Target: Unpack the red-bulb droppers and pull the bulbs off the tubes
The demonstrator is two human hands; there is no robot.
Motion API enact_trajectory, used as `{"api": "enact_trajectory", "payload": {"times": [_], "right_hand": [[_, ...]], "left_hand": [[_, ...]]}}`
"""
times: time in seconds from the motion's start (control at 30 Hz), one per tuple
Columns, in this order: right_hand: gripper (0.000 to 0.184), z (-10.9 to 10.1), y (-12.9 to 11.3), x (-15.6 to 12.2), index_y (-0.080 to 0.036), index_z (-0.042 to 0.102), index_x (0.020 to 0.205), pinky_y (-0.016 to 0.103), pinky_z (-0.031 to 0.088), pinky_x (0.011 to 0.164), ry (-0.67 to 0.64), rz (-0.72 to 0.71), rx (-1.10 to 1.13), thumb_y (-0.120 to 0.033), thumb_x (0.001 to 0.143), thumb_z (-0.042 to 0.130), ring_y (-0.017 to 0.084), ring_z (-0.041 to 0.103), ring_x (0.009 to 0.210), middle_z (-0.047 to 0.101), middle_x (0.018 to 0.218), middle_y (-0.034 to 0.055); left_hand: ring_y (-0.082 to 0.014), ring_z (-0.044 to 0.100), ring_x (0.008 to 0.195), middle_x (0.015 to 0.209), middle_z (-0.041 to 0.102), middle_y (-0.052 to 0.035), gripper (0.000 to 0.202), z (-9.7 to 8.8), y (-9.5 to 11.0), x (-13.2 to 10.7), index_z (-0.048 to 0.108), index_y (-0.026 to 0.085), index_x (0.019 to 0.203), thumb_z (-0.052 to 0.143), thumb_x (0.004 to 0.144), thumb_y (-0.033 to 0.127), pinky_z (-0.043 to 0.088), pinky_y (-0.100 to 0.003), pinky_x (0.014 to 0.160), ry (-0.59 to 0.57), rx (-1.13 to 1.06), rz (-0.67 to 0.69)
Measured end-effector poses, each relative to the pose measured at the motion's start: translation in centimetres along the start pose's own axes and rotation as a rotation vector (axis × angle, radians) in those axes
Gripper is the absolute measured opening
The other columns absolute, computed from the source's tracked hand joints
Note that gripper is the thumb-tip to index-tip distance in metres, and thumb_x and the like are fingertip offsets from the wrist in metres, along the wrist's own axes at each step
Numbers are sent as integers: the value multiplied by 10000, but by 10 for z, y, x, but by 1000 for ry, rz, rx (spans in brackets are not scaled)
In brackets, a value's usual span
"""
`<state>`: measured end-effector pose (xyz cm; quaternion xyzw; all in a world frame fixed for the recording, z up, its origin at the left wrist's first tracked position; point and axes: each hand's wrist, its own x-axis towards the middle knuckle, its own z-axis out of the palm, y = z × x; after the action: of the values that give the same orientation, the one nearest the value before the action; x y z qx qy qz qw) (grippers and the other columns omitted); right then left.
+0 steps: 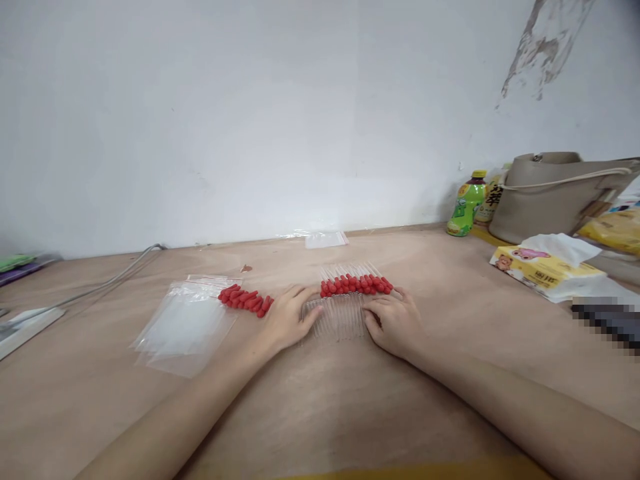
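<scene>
Glass droppers with red rubber bulbs [356,285] lie side by side on the table, some of their clear tubes pointing toward the wall. Clear glass tubes [337,317] also lie in a row on the near side of the bulbs; whether they carry bulbs of their own I cannot tell. My left hand [290,317] rests at the left end of this row, fingers stretched and thumb apart. At the right end, my right hand [397,323] touches the tubes with its fingers loosely bent and thumb apart. Left of my left hand is a smaller group of red rubber bulbs [245,300].
Clear zip bags [185,323] lie stacked at left, partly under the loose bulbs. Another bag [326,239] is by the wall. A grey cable [123,277] runs at far left. Right stand a green bottle [466,207], a grey handbag [535,200] and a tissue pack [545,270].
</scene>
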<state>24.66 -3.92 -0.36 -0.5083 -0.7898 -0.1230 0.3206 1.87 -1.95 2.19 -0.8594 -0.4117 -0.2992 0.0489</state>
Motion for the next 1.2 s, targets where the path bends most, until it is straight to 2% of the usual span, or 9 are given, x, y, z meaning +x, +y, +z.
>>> {"api": "enact_trajectory", "payload": {"times": [0.2,0.4,0.53,0.63,0.73,0.83,0.97,1.07,1.2], "right_hand": [[182,1,10,5,-210,656,739,378,205,918,88,87,91,-159,765,484,159,592,756,695,755,1],[178,6,17,10,-212,653,733,371,228,891,159,117,122,-184,780,484,153,588,777,688,774,2],[163,5,17,9,-206,652,745,382,238,892,189,87,136,-197,778,493,162,584,776,684,777,8],[153,5,16,9,-200,647,748,386,267,877,233,44,163,-195,779,498,166,582,761,681,772,18],[147,4,14,10,-196,642,814,381,320,848,274,-21,204,-193,787,498,177,577,801,673,829,37],[234,3,11,9,-183,599,1008,373,372,853,261,-160,259,-216,801,496,196,549,944,632,1020,75],[431,-1,2,6,-168,473,1215,399,351,945,177,-361,247,-309,810,521,221,445,1139,524,1225,92],[484,-2,-3,4,-169,447,1244,442,296,992,118,-452,193,-372,812,527,234,424,1168,534,1223,82],[346,3,-6,2,-212,545,1135,472,240,1017,114,-502,178,-366,825,526,221,467,1128,612,1118,45]], "left_hand": [[-211,559,804,808,608,-48,219,16,5,42,550,177,881,556,782,372,430,-355,749,-65,161,73],[-201,570,728,720,617,-33,121,26,2,49,550,176,769,537,811,289,414,-344,709,-33,180,79],[-189,572,745,770,634,-43,140,17,1,36,552,165,819,476,852,278,420,-340,724,94,166,-9],[-183,564,820,837,636,-47,148,5,0,12,557,166,869,467,857,283,433,-319,736,213,117,-83],[-173,559,806,810,626,-28,142,-8,-5,-19,583,183,867,508,831,299,447,-296,706,289,-10,-159],[-169,554,807,823,615,-26,153,-16,-8,-41,593,190,906,514,827,294,452,-300,719,258,-123,-201],[-153,552,760,814,618,-31,147,-16,-5,-48,605,190,913,518,826,271,458,-286,685,151,-247,-159],[-149,549,760,807,616,-37,140,-10,-3,-47,616,191,920,531,821,244,455,-289,697,102,-305,-89],[-148,551,748,798,614,-48,146,-8,-1,-49,618,183,933,540,818,229,459,-300,699,64,-341,-40]]}}
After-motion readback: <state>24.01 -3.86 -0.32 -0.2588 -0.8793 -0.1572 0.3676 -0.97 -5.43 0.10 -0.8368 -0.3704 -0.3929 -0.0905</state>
